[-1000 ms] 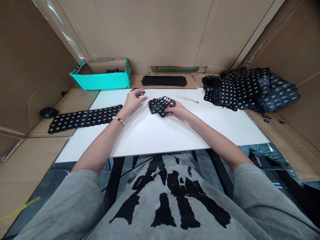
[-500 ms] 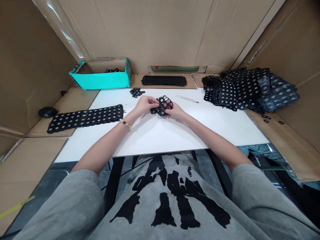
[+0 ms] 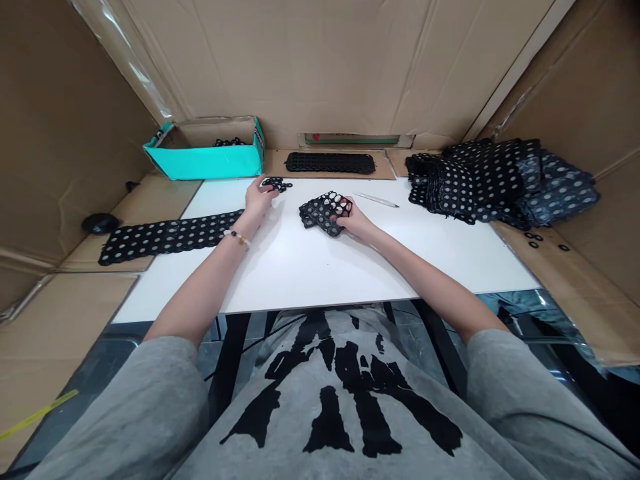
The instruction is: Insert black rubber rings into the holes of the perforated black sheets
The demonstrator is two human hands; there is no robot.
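Near the middle of the white table, my right hand (image 3: 356, 220) grips the right edge of a black mesh sheet (image 3: 320, 212) full of round holes. Part of the sheet looks folded or doubled, and some holes show white while others are dark. My left hand (image 3: 259, 199) is at a small pile of black rings (image 3: 278, 185), its fingers apart and touching the pile's left side. Whether a ring sits between those fingertips is too small to make out.
A turquoise box (image 3: 210, 163) with black rings inside stands at the back left. Behind the table lies a black perforated strip (image 3: 330, 163); a dotted strip (image 3: 165, 239) lies left. A white pen-like stick (image 3: 376, 200) is near a heap of dotted sheets (image 3: 480, 177). Cardboard walls surround the table.
My left hand has let go of the mesh sheet and moved left and back to the ring pile. My right hand still holds the sheet, which now lies more spread out.
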